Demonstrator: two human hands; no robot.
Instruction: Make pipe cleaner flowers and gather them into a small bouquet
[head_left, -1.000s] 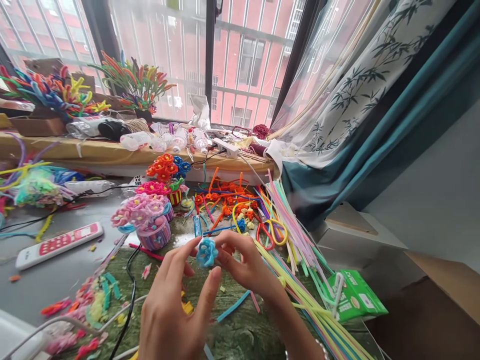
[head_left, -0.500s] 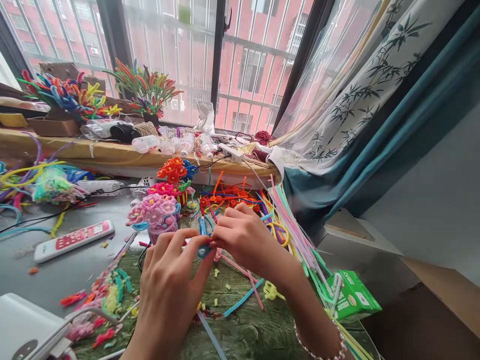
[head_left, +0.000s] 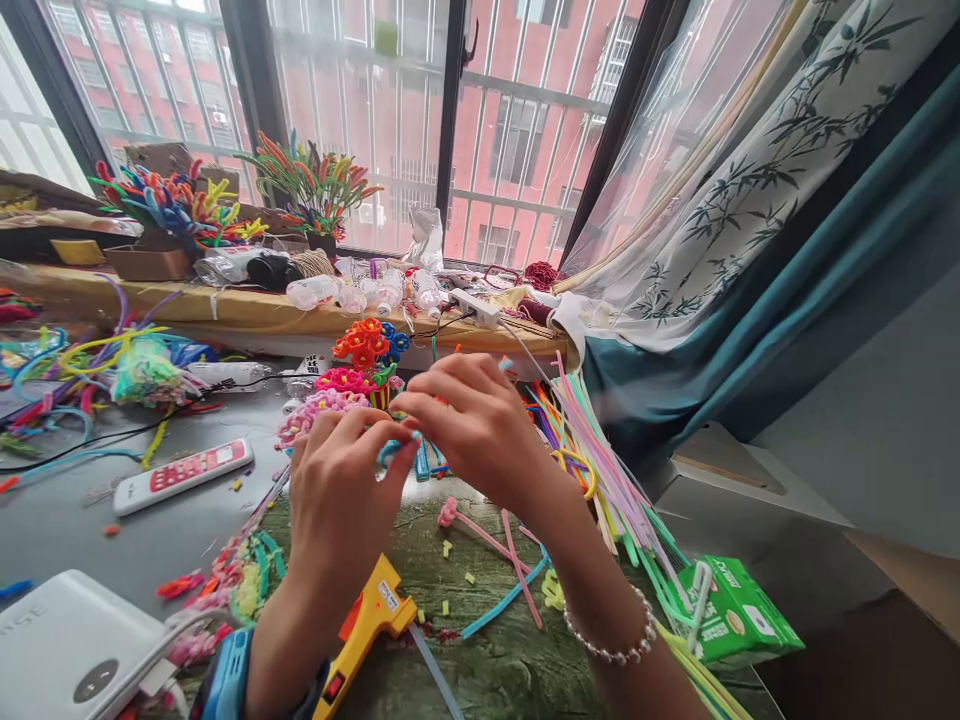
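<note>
My left hand [head_left: 346,485] is pinched, thumb against fingertips, on a blue pipe cleaner [head_left: 388,455] bent into a loop. My right hand [head_left: 476,425] meets it from the right, its fingers curled at the same piece; its fingertips are partly hidden. Behind the hands stand bunches of pipe-cleaner flowers, pink [head_left: 319,412] and orange [head_left: 362,343]. Below my right hand lies a pink pipe-cleaner flower [head_left: 448,512] on a long stem. A yellow hot glue gun [head_left: 375,610] with a clear glue stick rests beside my left wrist.
A white and red remote [head_left: 184,476] and a white power bank [head_left: 71,640] lie at left. Bundled pipe cleaners [head_left: 600,450] and a green packet [head_left: 742,610] are at right. Plastic bottles [head_left: 390,290] and a power strip [head_left: 476,308] line the sill.
Both hands have risen a little, still together on the blue piece. The view has shifted left, and the yellow glue gun and a blue wristband now show.
</note>
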